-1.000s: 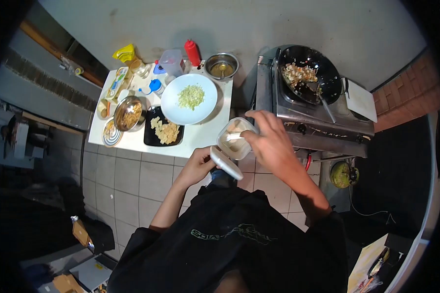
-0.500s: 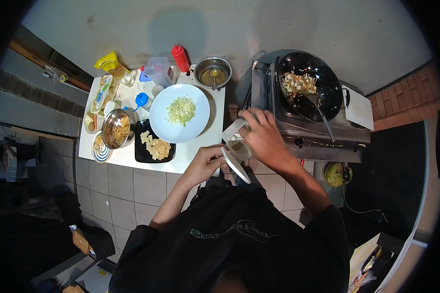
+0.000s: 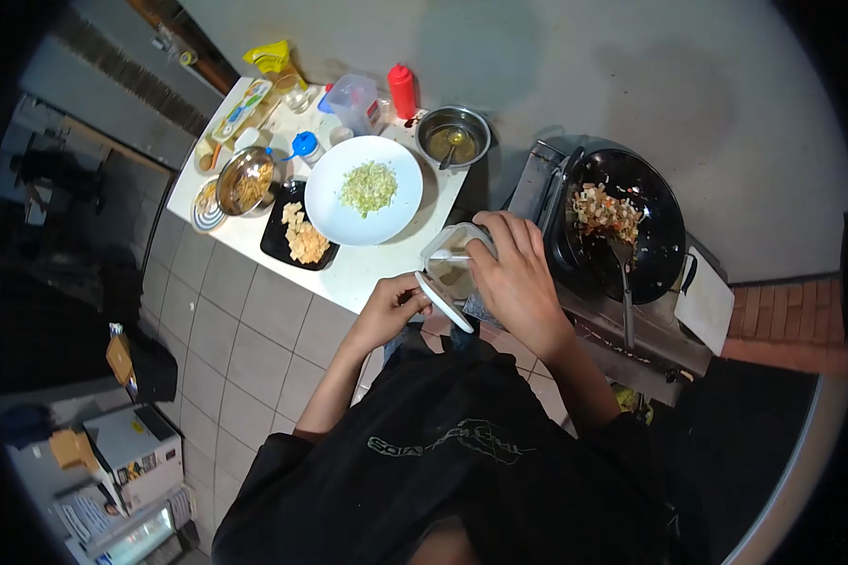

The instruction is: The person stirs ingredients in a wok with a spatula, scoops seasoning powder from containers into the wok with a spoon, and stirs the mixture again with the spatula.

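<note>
My left hand (image 3: 386, 309) pinches the edge of a round white lid (image 3: 445, 305), which is held on a slant just below a clear plastic container (image 3: 440, 249). My right hand (image 3: 520, 273) grips that container from its right side. A light brownish content lies inside it; what it is I cannot make out. Both hands are in front of my body, between the white table (image 3: 339, 284) and the stove (image 3: 601, 325). Nearest to them on the table is a large white plate (image 3: 322, 209) with chopped pale green vegetable (image 3: 368, 188).
A black wok (image 3: 667, 212) holds chopped food and a spatula (image 3: 628, 306). Around the plate are a black tray (image 3: 273, 243) of cubed pieces, a steel bowl (image 3: 228, 195), a red squeeze bottle (image 3: 401, 91) and a steel bowl of yellowish liquid (image 3: 427, 120). A white board (image 3: 707, 301) lies right.
The view has turned, so table and stove appear tilted. The container now shows its opening more from above. Both hands keep their hold on lid and container.
</note>
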The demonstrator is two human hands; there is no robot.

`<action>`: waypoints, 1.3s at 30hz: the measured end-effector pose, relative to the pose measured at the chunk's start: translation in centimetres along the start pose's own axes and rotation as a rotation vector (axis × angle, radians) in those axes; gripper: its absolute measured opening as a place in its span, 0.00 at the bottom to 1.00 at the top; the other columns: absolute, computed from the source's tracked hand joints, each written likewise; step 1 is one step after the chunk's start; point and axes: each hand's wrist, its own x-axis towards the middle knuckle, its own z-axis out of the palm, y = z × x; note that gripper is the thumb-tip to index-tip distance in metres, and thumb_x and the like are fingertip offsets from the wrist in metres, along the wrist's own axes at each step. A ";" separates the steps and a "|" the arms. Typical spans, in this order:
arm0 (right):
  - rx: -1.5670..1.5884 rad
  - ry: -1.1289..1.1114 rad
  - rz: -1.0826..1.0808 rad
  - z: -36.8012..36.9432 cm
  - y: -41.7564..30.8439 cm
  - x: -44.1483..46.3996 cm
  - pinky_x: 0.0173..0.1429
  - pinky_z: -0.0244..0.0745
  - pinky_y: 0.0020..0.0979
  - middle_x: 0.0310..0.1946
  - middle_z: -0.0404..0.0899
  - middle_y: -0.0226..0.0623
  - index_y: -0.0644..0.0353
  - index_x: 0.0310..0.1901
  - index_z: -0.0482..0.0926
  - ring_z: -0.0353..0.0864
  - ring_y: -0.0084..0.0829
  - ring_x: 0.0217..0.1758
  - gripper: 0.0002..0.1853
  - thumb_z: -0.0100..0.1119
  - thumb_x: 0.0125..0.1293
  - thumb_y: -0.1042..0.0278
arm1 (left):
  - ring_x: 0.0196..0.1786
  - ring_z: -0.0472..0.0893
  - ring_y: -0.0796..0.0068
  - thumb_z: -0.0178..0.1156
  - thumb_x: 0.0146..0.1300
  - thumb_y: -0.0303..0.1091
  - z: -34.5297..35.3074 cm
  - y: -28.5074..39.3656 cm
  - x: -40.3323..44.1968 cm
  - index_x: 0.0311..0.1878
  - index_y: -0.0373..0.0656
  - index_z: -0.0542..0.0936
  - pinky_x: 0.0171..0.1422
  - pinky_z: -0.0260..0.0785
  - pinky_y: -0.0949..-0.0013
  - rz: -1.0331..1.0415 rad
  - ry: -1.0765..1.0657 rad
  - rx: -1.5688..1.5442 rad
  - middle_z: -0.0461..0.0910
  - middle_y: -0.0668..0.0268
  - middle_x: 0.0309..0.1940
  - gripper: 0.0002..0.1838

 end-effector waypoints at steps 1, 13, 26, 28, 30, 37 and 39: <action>0.027 0.032 0.007 0.0 0.2 0.2 0.65 0.61 0.45 0.53 0.71 0.44 0.65 0.39 0.77 0.68 0.45 0.60 0.09 0.60 0.58 0.72 | 0.31 0.74 0.84 0.56 0.68 0.23 0.2 -0.1 -0.1 0.40 0.33 0.81 0.37 0.68 0.76 0.027 0.037 -0.021 0.77 0.70 0.26 0.05; 0.463 0.104 0.144 2.0 -0.8 6.0 0.55 0.70 0.40 0.48 0.71 0.41 0.61 0.37 0.77 0.73 0.43 0.50 0.05 0.62 0.59 0.73 | 0.33 0.74 0.85 0.55 0.69 0.25 -5.8 -1.2 -2.6 0.40 0.34 0.80 0.40 0.68 0.76 -0.012 0.223 -0.099 0.77 0.71 0.27 0.05; 0.008 -0.016 0.354 27.6 3.2 28.8 0.44 0.78 0.48 0.41 0.77 0.47 0.61 0.35 0.79 0.81 0.49 0.43 0.05 0.59 0.58 0.71 | 0.32 0.76 0.84 0.55 0.68 0.23 -25.6 -3.5 -4.2 0.40 0.34 0.80 0.40 0.70 0.76 -0.092 0.327 -0.025 0.79 0.70 0.26 0.05; -0.101 -0.074 0.338 30.9 3.2 30.6 0.43 0.79 0.49 0.41 0.78 0.47 0.61 0.36 0.79 0.82 0.50 0.41 0.06 0.58 0.59 0.70 | 0.32 0.76 0.83 0.54 0.68 0.22 -27.5 -3.9 -5.0 0.40 0.34 0.80 0.41 0.70 0.75 -0.114 0.372 -0.046 0.79 0.70 0.26 0.05; -0.108 -0.120 0.348 32.3 2.7 31.8 0.43 0.80 0.46 0.43 0.78 0.47 0.62 0.38 0.80 0.83 0.48 0.42 0.08 0.57 0.57 0.72 | 0.32 0.77 0.83 0.54 0.68 0.22 -29.0 -4.5 -5.6 0.40 0.34 0.80 0.41 0.70 0.75 -0.128 0.390 -0.067 0.79 0.70 0.26 0.05; -0.017 -0.092 0.399 28.2 -1.8 35.5 0.43 0.80 0.45 0.40 0.79 0.45 0.61 0.35 0.80 0.83 0.45 0.40 0.06 0.59 0.59 0.69 | 0.33 0.77 0.82 0.55 0.69 0.24 -32.6 -6.0 -7.3 0.39 0.35 0.80 0.42 0.71 0.75 -0.172 0.457 -0.098 0.80 0.69 0.27 0.05; 0.129 -0.036 0.297 28.3 -1.8 37.0 0.43 0.79 0.44 0.39 0.79 0.45 0.59 0.35 0.80 0.83 0.45 0.40 0.06 0.60 0.59 0.68 | 0.33 0.77 0.82 0.55 0.69 0.24 -33.5 -6.2 -7.4 0.39 0.35 0.80 0.42 0.70 0.75 -0.165 0.469 -0.108 0.80 0.69 0.27 0.05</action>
